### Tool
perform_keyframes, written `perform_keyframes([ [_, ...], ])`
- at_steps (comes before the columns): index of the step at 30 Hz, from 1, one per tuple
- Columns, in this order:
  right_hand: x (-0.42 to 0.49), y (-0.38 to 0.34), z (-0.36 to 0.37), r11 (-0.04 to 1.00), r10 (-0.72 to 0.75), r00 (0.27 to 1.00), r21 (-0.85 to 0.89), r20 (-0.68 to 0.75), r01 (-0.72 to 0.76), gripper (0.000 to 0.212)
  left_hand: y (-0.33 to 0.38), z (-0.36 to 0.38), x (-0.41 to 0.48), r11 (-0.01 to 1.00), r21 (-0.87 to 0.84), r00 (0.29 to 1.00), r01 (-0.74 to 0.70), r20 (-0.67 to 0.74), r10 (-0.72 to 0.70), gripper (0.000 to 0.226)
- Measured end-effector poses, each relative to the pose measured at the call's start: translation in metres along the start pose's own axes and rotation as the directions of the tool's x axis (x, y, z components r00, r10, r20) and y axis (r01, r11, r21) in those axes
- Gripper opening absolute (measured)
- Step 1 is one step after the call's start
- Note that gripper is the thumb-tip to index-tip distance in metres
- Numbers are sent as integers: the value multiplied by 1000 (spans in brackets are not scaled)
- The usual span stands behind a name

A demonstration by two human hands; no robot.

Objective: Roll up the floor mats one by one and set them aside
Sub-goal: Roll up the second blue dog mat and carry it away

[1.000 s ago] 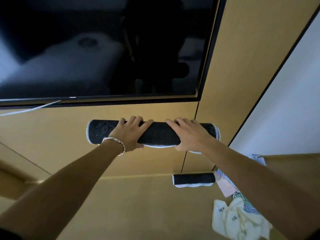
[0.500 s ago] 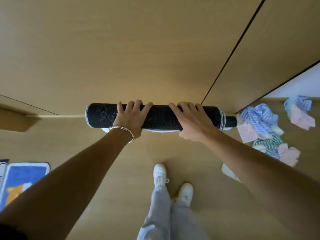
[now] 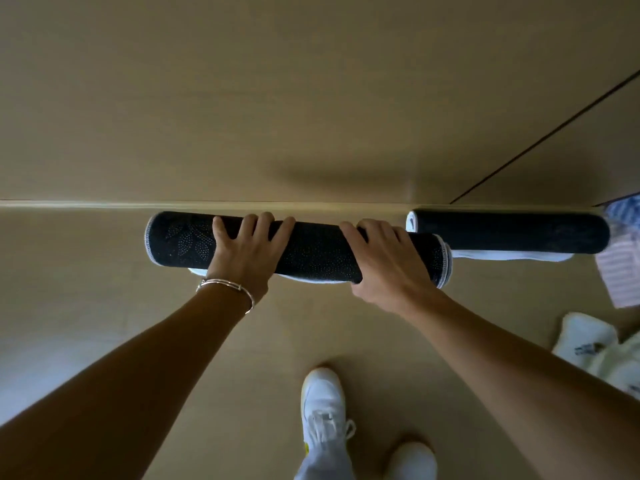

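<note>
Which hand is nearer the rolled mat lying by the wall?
Right. The right hand grips the held mat at its end, just beside the rolled mat; the left hand grips it farther left, beyond the right hand.

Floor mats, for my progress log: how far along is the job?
Done: one rolled mat lies against the wall base. In hand: left hand and right hand grip a second rolled mat beside it. Left: letting go; no unrolled mat is in view.

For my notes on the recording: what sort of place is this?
Probably a room at home: wooden floor, wood-panelled wall, striped clothes loose on the floor, and a rolled floor mat being held.
</note>
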State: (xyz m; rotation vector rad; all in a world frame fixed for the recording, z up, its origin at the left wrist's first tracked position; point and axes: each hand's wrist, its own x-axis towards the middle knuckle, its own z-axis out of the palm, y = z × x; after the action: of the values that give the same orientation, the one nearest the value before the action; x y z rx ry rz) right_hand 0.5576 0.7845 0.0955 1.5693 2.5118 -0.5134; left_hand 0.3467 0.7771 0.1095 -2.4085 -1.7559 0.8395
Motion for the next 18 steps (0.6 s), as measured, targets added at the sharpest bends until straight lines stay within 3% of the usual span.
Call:
perform_keyframes([
  [7, 78, 36, 114, 998, 14, 1000, -67, -15, -14, 73, 45, 104, 69, 992, 7, 992, 127, -7, -127, 90],
  [15, 131, 64, 173, 991, 39, 999, -130, -35, -44, 80, 65, 167, 134, 988, 15, 988, 152, -41, -152, 81],
  [18, 138, 75, 190, 982, 44, 996, -178, -73, -56, 83, 78, 175, 148, 983, -25, 983, 184, 10, -184, 79],
])
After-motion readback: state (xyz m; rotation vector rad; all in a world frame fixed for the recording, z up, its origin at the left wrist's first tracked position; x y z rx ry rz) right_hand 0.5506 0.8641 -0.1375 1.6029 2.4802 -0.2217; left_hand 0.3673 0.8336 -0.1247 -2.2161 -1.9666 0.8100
